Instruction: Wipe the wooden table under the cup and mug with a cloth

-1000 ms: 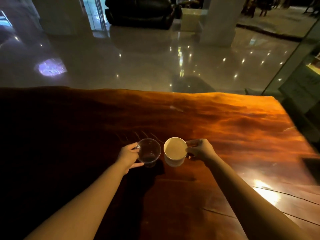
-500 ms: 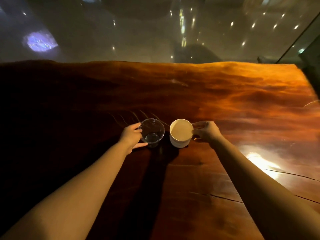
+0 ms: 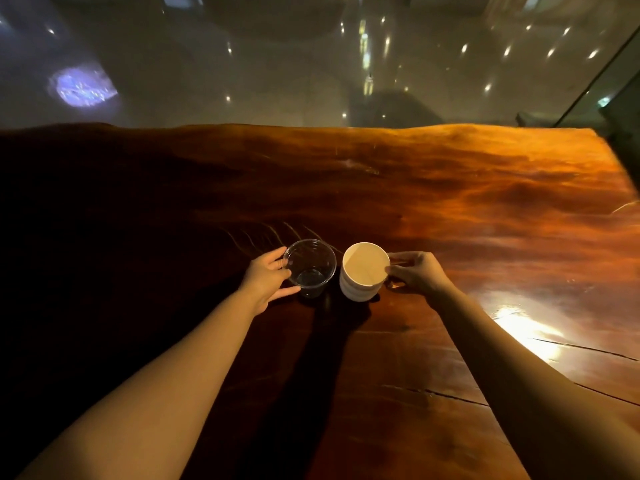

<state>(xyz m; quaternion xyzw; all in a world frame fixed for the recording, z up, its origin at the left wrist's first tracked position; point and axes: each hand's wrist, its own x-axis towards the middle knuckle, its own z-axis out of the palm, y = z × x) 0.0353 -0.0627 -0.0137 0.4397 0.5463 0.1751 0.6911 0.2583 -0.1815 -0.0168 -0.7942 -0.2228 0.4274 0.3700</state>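
- Cup (image 3: 309, 268) and mug (image 3: 363, 271) stand side by side mid-bench (image 3: 450, 209), well back from the near edge.
- My left hand (image 3: 268, 280) has its fingers curled round the cup's wall; my right hand (image 3: 417, 273) pinches the mug at what I take for its handle.
- I'd lift both straight up, level (the cup holds a little liquid), and park them toward the right edge.
- No cloth in view.

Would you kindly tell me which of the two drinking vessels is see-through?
The clear cup at the left hand; the mug beside it is opaque white.
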